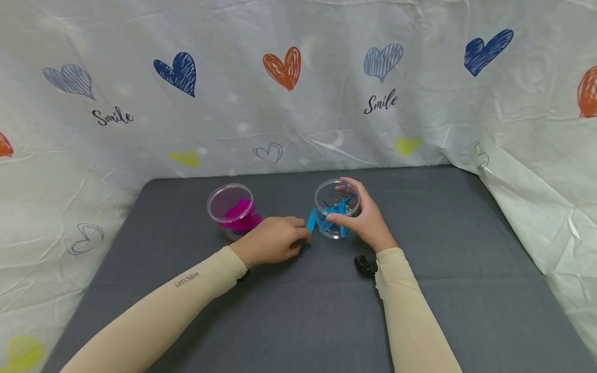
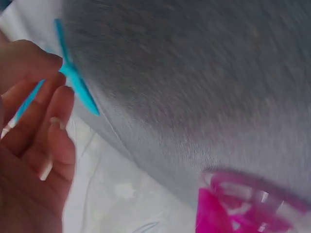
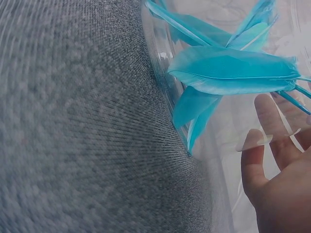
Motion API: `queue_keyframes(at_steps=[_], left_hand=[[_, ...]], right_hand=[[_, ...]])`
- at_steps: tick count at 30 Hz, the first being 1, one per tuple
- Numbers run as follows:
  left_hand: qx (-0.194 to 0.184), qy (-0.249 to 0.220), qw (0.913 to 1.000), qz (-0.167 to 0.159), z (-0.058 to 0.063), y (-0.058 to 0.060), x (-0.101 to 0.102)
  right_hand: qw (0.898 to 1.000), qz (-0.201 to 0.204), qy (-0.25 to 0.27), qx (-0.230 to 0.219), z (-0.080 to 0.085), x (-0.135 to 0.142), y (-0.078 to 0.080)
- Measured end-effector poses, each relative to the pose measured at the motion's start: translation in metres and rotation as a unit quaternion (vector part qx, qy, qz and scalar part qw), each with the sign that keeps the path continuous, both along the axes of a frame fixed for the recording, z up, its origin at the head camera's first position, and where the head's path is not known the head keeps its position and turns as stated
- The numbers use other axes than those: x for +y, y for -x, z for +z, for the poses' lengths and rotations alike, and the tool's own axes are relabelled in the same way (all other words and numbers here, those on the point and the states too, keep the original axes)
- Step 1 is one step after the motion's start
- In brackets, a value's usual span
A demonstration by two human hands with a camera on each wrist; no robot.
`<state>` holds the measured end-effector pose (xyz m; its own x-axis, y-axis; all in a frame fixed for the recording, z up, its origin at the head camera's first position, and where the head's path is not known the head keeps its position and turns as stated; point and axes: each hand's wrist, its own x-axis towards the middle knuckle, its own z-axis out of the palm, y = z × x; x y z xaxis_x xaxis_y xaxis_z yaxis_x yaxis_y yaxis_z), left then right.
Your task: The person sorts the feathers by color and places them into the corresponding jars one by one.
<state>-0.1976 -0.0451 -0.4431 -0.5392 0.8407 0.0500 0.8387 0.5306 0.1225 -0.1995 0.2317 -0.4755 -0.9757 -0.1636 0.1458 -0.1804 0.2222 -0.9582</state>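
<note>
My left hand (image 1: pixel 272 240) is at the middle of the dark grey table, left of a clear round jar (image 1: pixel 333 234). Between its thumb and fingertips it pinches a blue feather (image 2: pixel 81 88); a second blue strip shows behind the fingers, and I cannot tell whether it is a separate feather. My right hand (image 1: pixel 369 221) grips the jar from the right side, thumb at the near wall and fingers round the far side. Several blue feathers (image 3: pixel 233 70) lie crossed inside this jar, some of their quills pointing up towards the rim.
Left of my left hand stands another clear jar (image 1: pixel 212 212) with bright pink feathers (image 1: pixel 240 210) inside. A white sheet (image 1: pixel 326 129) printed with hearts hangs behind the table (image 1: pixel 298 321) and along its sides.
</note>
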Motion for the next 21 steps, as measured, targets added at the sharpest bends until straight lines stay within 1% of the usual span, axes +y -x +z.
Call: queue_keyframes(at_steps=[1, 3, 5, 8, 12, 15, 18, 21], left_hand=[[0.027, 0.009, 0.9994, -0.021, 0.0, -0.001, 0.001], [0.077, 0.026, 0.9951, -0.056, -0.001, -0.003, 0.003], [0.11, 0.039, 0.9903, -0.075, 0.0, -0.005, 0.005], [0.142, 0.062, 0.984, -0.087, 0.0, -0.007, 0.007], [0.174, 0.097, 0.9749, -0.099, 0.0, -0.006, 0.009], [0.207, 0.127, 0.9633, -0.115, 0.001, -0.006, 0.012], [0.238, 0.145, 0.9516, -0.13, 0.001, -0.006, 0.014], [0.255, 0.15, 0.9452, -0.139, 0.0, -0.007, 0.016]], right_hand=[[1.0, 0.0, 0.0, 0.001, 0.0, 0.0, 0.0], [1.0, 0.0, -0.001, 0.001, 0.0, 0.0, 0.0], [1.0, 0.0, -0.001, 0.002, -0.001, 0.0, 0.001], [1.0, 0.001, 0.001, 0.002, -0.001, 0.0, 0.001], [1.0, 0.0, 0.002, 0.002, -0.001, -0.001, 0.001], [1.0, 0.0, 0.003, 0.001, 0.0, -0.001, 0.0], [1.0, 0.0, 0.003, -0.003, 0.001, -0.001, 0.0], [1.0, 0.002, 0.004, -0.004, 0.001, -0.001, 0.0]])
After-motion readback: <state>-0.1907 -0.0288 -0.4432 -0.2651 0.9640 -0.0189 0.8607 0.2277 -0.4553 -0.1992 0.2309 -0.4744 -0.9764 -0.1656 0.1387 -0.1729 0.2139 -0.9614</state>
